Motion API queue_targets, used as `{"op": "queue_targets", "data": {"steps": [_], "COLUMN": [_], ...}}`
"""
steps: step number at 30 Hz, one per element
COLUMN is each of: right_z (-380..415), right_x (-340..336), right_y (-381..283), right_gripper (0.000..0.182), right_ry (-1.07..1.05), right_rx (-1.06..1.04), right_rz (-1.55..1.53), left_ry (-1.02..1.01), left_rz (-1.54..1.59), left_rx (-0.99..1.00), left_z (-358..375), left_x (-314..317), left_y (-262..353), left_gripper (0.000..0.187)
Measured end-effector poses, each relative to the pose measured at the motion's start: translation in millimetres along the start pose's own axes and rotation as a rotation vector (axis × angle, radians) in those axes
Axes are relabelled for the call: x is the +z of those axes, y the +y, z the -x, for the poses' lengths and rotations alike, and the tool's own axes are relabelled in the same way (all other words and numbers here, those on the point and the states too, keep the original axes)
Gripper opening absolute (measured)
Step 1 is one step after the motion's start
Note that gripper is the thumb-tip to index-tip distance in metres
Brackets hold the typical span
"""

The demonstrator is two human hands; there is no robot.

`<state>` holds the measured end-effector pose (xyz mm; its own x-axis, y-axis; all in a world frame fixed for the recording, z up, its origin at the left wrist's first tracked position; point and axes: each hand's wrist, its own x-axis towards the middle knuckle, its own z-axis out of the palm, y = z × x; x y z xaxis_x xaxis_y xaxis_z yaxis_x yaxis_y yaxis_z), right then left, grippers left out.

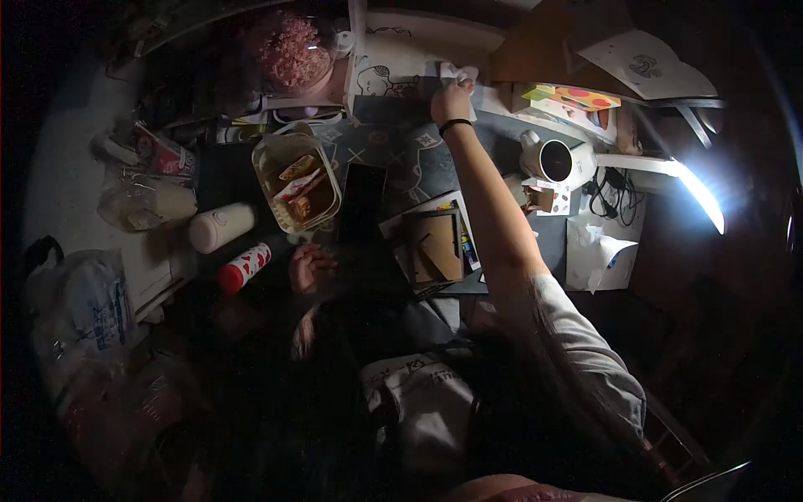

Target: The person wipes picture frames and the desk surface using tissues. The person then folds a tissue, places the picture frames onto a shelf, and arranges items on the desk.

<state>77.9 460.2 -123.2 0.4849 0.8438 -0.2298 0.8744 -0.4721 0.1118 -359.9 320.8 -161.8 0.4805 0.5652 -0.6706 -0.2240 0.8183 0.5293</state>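
My right hand (452,102), with a black band at the wrist, is stretched to the back of the desk and closed on a white cloth or tissue (458,74) against the pale back panel. My left hand (313,268) rests near the desk's front edge with its fingers curled; whether it holds anything is too dark to tell. Beyond it stands a clear bin (266,171) with small packets inside. A dark phone (363,191) lies to the right of the bin. Farther right, a dark frame (428,247) lies on papers or books beneath my right forearm.
A white mug (555,160), a small box (548,197), cables (615,197) and a lit lamp (701,197) are at the right. A pale bottle (222,227), a red-capped bottle (245,268) and plastic bags (96,305) are at the left. Pink flowers (293,54) stand behind.
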Motion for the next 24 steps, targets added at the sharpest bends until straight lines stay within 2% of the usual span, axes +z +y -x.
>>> {"op": "queue_targets", "data": {"steps": [1,2,4,6,7,8,10,12,13,14,15,16,17,18,19,20,22,23,24], "right_z": [-2,-4,-2,8,16,9,-6,-14,-12,-4,1,3,5,6,6,7,12,17,20], "right_x": [5,10,8,-9,-46,-37,-17,-9,-10,-21,-28,-21,-14,-8,-8,-8,-16,-23,-26], "right_y": [0,3,14,22,24,36,61,79,79,73,68,66,62,59,55,51,38,30,22], "right_gripper": [0.045,0.045,0.044,0.042,0.040,0.037,0.032,0.032,0.032,0.026,0.021,0.021,0.018,0.016,0.016,0.018,0.021,0.020,0.020], "right_ry": [0.140,0.138,0.104,0.176,-0.016,-0.019,-0.028,0.165,0.166,0.094,0.023,0.025,0.172,0.317,0.315,0.286,0.258,0.308,0.359], "right_rx": [0.095,0.091,-0.023,-0.091,-0.181,-0.211,-0.270,-0.439,-0.441,-0.321,-0.201,-0.203,-0.145,-0.087,-0.089,-0.028,0.033,0.001,-0.032], "right_rz": [-0.049,-0.050,-0.124,-0.006,-0.028,-0.061,-0.126,-0.326,-0.325,-0.421,-0.515,-0.516,-0.412,-0.306,-0.307,-0.290,-0.273,-0.284,-0.295], "left_ry": [0.085,0.089,-0.011,0.053,0.116,0.119,-0.069,-0.051,-0.042,-0.034,-0.145,-0.200,-0.255,-0.165,-0.073,-0.070,0.148,0.149,0.038], "left_rz": [-0.095,-0.094,-0.084,-0.019,0.042,0.050,-0.076,-0.060,-0.053,-0.046,0.015,0.045,0.074,0.024,-0.027,-0.028,-0.170,-0.168,-0.091], "left_rx": [0.074,0.074,-0.006,-0.005,-0.003,-0.004,0.199,0.178,0.171,0.164,0.146,0.139,0.130,0.119,0.105,0.103,0.064,0.064,0.018], "left_z": [2,2,0,7,11,9,5,10,9,8,2,1,1,3,8,11,13,8,-1], "left_x": [5,2,0,13,19,16,6,16,14,12,-4,-7,-11,-4,4,12,28,18,-1], "left_y": [0,2,9,9,8,4,-5,1,2,2,-3,-4,-4,-1,2,5,10,8,3], "left_gripper": [0.030,0.030,0.045,0.044,0.043,0.043,0.042,0.042,0.042,0.042,0.040,0.040,0.039,0.038,0.036,0.036,0.033,0.033,0.033]}}
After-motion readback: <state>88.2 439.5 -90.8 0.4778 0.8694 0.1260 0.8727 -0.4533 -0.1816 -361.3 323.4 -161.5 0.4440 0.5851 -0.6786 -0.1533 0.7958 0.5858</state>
